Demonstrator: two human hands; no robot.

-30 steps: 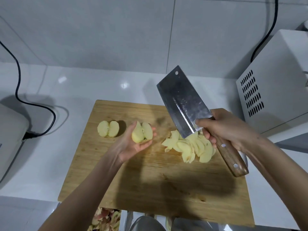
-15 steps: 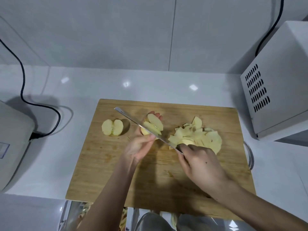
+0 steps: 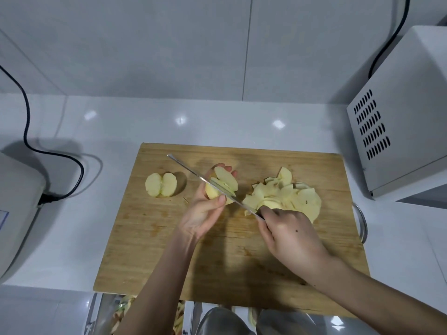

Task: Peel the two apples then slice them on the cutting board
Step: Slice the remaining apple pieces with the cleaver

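Note:
A wooden cutting board (image 3: 169, 250) lies on the white counter. My left hand (image 3: 203, 213) holds a peeled apple piece (image 3: 226, 177) above the board's middle. My right hand (image 3: 287, 235) grips a cleaver (image 3: 193, 174), seen edge-on; its blade lies across that piece and points up-left. The handle is hidden inside my fist. Two peeled apple quarters (image 3: 161, 184) sit cut side up at the board's left. A heap of thin apple slices (image 3: 287, 197) lies at the board's right, just beyond my right hand.
A white vented appliance (image 3: 396, 117) stands at the right, with a metal rim (image 3: 361, 221) beside the board. A grey appliance (image 3: 17, 213) and its black cable (image 3: 48, 151) are at the left. Apple peels (image 3: 123, 310) lie below the counter's front edge.
The cleaver came down from a raised position at the right and now lies across the apple piece in my left hand. The view has shifted slightly.

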